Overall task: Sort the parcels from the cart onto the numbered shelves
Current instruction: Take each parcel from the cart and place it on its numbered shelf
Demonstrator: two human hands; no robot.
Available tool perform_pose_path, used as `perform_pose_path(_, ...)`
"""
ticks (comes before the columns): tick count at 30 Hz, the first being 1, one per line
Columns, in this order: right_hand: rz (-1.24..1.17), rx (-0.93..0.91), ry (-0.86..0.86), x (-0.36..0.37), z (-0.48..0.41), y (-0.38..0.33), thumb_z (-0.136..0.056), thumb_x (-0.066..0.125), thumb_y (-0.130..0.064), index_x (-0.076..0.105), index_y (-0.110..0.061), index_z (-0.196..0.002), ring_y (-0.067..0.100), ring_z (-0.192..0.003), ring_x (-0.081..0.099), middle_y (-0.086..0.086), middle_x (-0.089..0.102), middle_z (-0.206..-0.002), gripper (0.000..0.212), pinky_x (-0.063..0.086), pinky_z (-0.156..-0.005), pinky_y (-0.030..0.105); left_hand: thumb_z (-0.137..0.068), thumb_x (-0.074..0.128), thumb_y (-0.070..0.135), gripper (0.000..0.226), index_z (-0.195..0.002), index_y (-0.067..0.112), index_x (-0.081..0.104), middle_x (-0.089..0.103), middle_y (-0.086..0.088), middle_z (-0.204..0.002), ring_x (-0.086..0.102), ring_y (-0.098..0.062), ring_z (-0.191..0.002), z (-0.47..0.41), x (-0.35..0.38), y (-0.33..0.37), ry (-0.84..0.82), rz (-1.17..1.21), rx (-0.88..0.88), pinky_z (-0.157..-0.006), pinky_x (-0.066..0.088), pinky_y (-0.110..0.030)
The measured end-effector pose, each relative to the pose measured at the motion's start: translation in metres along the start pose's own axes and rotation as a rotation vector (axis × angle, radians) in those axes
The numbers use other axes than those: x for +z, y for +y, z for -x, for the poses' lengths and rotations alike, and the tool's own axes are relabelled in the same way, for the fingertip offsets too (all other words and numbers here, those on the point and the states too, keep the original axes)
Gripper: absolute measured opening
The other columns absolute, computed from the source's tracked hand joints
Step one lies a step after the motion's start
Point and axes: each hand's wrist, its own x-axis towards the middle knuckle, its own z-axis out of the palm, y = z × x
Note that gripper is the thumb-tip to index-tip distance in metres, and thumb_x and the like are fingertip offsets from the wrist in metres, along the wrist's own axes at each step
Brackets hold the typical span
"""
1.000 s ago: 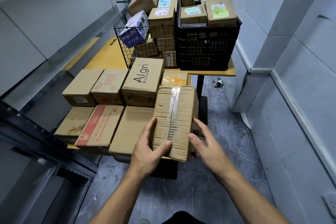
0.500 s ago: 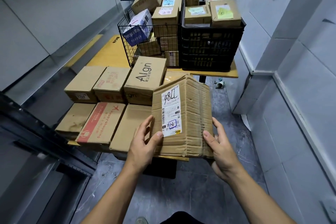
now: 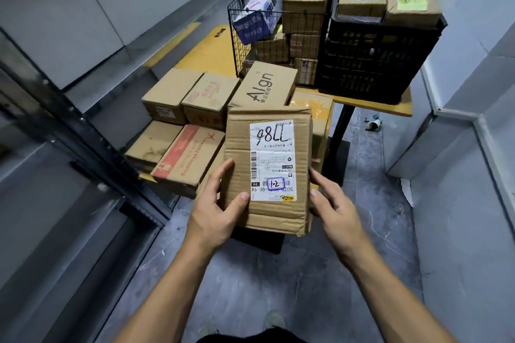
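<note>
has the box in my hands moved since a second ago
Yes. The box was resting among the parcels by the Align box; now both hands hold it raised toward the camera, turned label-side up.

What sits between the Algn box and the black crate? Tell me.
In the head view, a wire basket stuffed with parcels stands between the Algn box and the black crate.

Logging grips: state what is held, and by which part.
A crumpled brown cardboard parcel with a white shipping label, gripped at its lower side edges: left hand on the left edge, right hand on the right.
</note>
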Motion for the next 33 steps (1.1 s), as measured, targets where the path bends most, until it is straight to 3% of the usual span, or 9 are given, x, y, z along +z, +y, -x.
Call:
perform_pose_path(5, -0.225, 0.078, -0.219, 0.032, 0.0, -0.02, -0.08, 0.069, -0.051, 0.047, -0.062, -0.132, 0.012, -0.128, 0.057, -0.01, 0.058, -0.139, 0.057, 0.053, -0.098, 0.038, -0.079, 0.065, 0.045, 0.064, -0.136, 0.053, 0.039, 0.046, 0.028, -0.132, 0.04, 0.012, -0.124, 0.017, -0.03, -0.002, 0.096, -0.167, 0.012, -0.097, 0.029, -0.002)
perform_pose_path(9, -0.129, -0.016, -0.324, 0.072, 0.003, -0.038, -0.085, 0.073, -0.03, 0.034, -0.048, -0.143, 0.001, -0.13, 0.052, -0.01, 0.053, -0.143, 0.072, 0.044, -0.106, 0.021, -0.081, 0.064, 0.04, 0.066, -0.141, 0.043, 0.039, 0.044, 0.018, -0.133, 0.035, 0.021, -0.118, 0.037, -0.059, -0.001, 0.19, -0.276, -0.008, -0.091, 0.022, 0.005)
perform_pose_path(11, -0.108, -0.038, -0.394, 0.095, 0.006, -0.045, -0.091, 0.072, -0.015, 0.029, -0.042, -0.15, 0.003, -0.13, 0.053, -0.01, 0.052, -0.145, 0.078, 0.042, -0.111, 0.03, -0.081, 0.065, 0.036, 0.065, -0.142, 0.038, 0.041, 0.045, 0.015, -0.134, 0.035, 0.021, -0.119, 0.05, -0.078, -0.002, 0.257, -0.289, -0.018, -0.092, 0.022, 0.005)
perform_pose_path(15, -0.072, -0.074, -0.489, 0.146, 0.02, -0.061, -0.091, 0.071, -0.011, 0.03, -0.058, -0.143, 0.008, -0.122, 0.061, -0.015, 0.057, -0.138, 0.081, 0.047, -0.108, 0.044, -0.085, 0.071, 0.022, 0.064, -0.142, 0.032, 0.043, 0.045, 0.012, -0.134, 0.036, 0.02, -0.118, 0.081, -0.12, -0.003, 0.391, -0.326, -0.036, -0.094, 0.023, 0.003)
perform_pose_path(21, -0.025, -0.19, -0.586, 0.238, 0.068, -0.097, -0.084, 0.079, -0.013, 0.027, -0.049, -0.148, -0.012, -0.113, 0.057, -0.023, 0.058, -0.128, 0.09, 0.05, -0.1, 0.024, -0.086, 0.07, 0.02, 0.063, -0.142, 0.031, 0.042, 0.041, 0.015, -0.13, 0.035, 0.021, -0.117, 0.147, -0.201, 0.001, 0.598, -0.384, -0.059, -0.093, 0.022, 0.004)
perform_pose_path(24, -0.017, -0.22, -0.639, 0.28, 0.101, -0.114, -0.082, 0.081, -0.016, 0.022, -0.049, -0.148, -0.011, -0.11, 0.059, -0.02, 0.057, -0.127, 0.094, 0.048, -0.101, 0.027, -0.086, 0.067, 0.027, 0.063, -0.143, 0.033, 0.04, 0.039, 0.017, -0.129, 0.034, 0.022, -0.115, 0.187, -0.24, 0.004, 0.67, -0.435, -0.073, -0.091, 0.021, 0.005)
perform_pose_path(28, -0.044, -0.285, -0.702, 0.33, 0.153, -0.125, -0.081, 0.082, -0.019, 0.02, -0.048, -0.149, -0.02, -0.107, 0.055, -0.037, 0.059, -0.116, 0.097, 0.044, -0.09, 0.017, -0.085, 0.061, 0.036, 0.062, -0.142, 0.036, 0.038, 0.038, 0.019, -0.129, 0.036, 0.021, -0.113, 0.245, -0.287, 0.006, 0.753, -0.486, -0.092, -0.09, 0.023, 0.005)
perform_pose_path(30, -0.07, -0.327, -0.733, 0.352, 0.18, -0.134, -0.081, 0.082, -0.02, 0.022, -0.053, -0.147, -0.02, -0.108, 0.054, -0.045, 0.057, -0.114, 0.095, 0.043, -0.089, 0.018, -0.085, 0.063, 0.033, 0.062, -0.143, 0.035, 0.039, 0.04, 0.015, -0.131, 0.039, 0.014, -0.113, 0.275, -0.31, 0.01, 0.791, -0.516, -0.099, -0.093, 0.025, 0.003)
perform_pose_path(33, -0.123, -0.353, -0.788, 0.382, 0.217, -0.15, -0.079, 0.081, -0.025, 0.025, -0.057, -0.143, -0.012, -0.113, 0.057, -0.04, 0.059, -0.118, 0.092, 0.048, -0.096, 0.03, -0.087, 0.068, 0.024, 0.064, -0.144, 0.029, 0.04, 0.044, 0.003, -0.136, 0.044, -0.004, -0.117, 0.314, -0.344, 0.018, 0.833, -0.566, -0.122, -0.098, 0.026, -0.003)
